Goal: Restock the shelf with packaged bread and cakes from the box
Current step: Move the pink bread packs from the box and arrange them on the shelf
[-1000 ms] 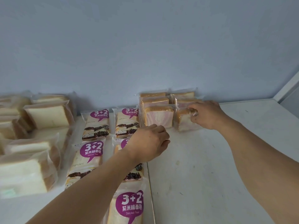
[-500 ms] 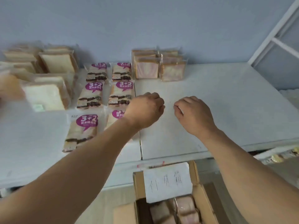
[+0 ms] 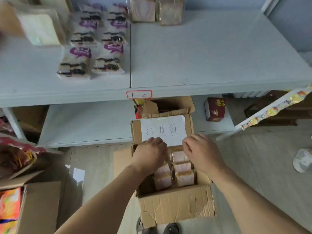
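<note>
An open cardboard box (image 3: 177,205) stands on the floor below the shelf, a white handwritten sheet (image 3: 163,130) on its far flap. Several clear-wrapped pink and tan bread packs (image 3: 184,178) fill it. My left hand (image 3: 150,156) hovers over the box's left side, fingers loosely curled just above the packs, fingertips partly hidden. My right hand (image 3: 200,152) is over the right side, also loosely curled, holding nothing. On the top shelf (image 3: 202,56) sit pink bread packs (image 3: 143,10) at the back, purple-label packs (image 3: 79,63) and white toast (image 3: 40,29).
A tag (image 3: 139,94) marks the shelf's front edge. The lower shelf (image 3: 84,124) carries a second carton (image 3: 168,105) and a red box (image 3: 215,108). A carton of snacks (image 3: 38,205) stands at the left. A white bag (image 3: 303,160) lies on the floor at the right.
Both hands left the pink bread packs at the back of the shelf and came down and toward me to the open box. My view tilted down from shelf to floor.
</note>
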